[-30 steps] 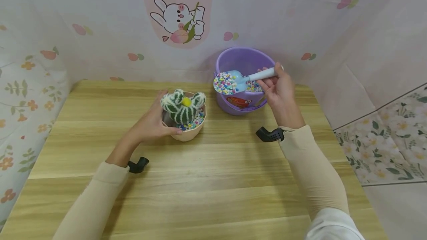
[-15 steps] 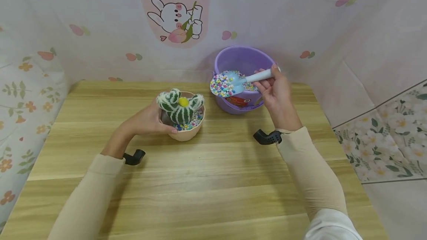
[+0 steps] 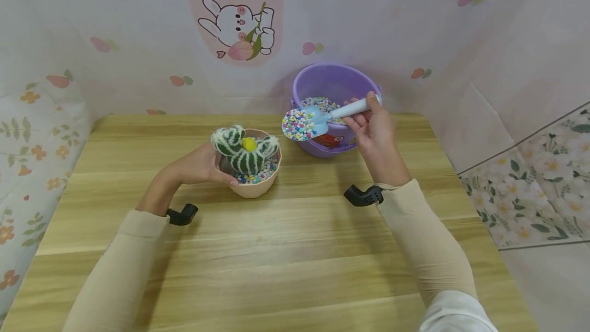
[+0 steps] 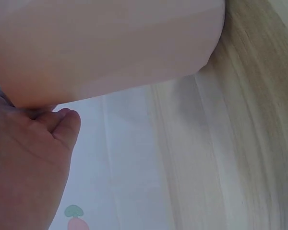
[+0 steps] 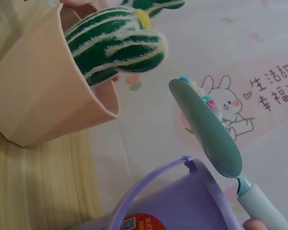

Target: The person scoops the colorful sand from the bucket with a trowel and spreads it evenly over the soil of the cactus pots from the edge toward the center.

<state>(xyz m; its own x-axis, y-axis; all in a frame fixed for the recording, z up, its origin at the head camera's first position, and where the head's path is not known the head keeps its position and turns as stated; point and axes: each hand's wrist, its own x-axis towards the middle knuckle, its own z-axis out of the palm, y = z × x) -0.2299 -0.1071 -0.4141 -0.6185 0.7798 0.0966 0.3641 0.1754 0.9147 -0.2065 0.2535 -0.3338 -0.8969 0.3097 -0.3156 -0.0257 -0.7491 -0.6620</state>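
My left hand (image 3: pixel 198 165) grips a pale peach flowerpot (image 3: pixel 252 189) by its left side, thumb at the near rim. In the pot stands a green and white fuzzy cactus (image 3: pixel 247 160) with a yellow top, and multicoloured pebbles (image 3: pixel 264 172) lie around its base. With my right hand (image 3: pixel 375 127) I hold the white handle of a light blue scoop (image 3: pixel 320 121). The scoop carries a heap of small coloured pebbles (image 3: pixel 297 124), over the left rim of a purple bucket (image 3: pixel 304 78). In the right wrist view the scoop blade (image 5: pixel 211 134) is apart from the flowerpot.
The bucket stands at the back of the wooden table (image 3: pixel 276 260), close to the patterned cloth backdrop (image 3: pixel 138 24), and holds more pebbles (image 3: pixel 322 102). Its purple handle (image 5: pixel 134 191) hangs at the front. A floral panel (image 3: pixel 530 193) borders the right side.
The loaded scoop has moved left and slightly down, from above the bucket's opening towards the flowerpot. The view has shifted a little; my left hand still grips the pot.
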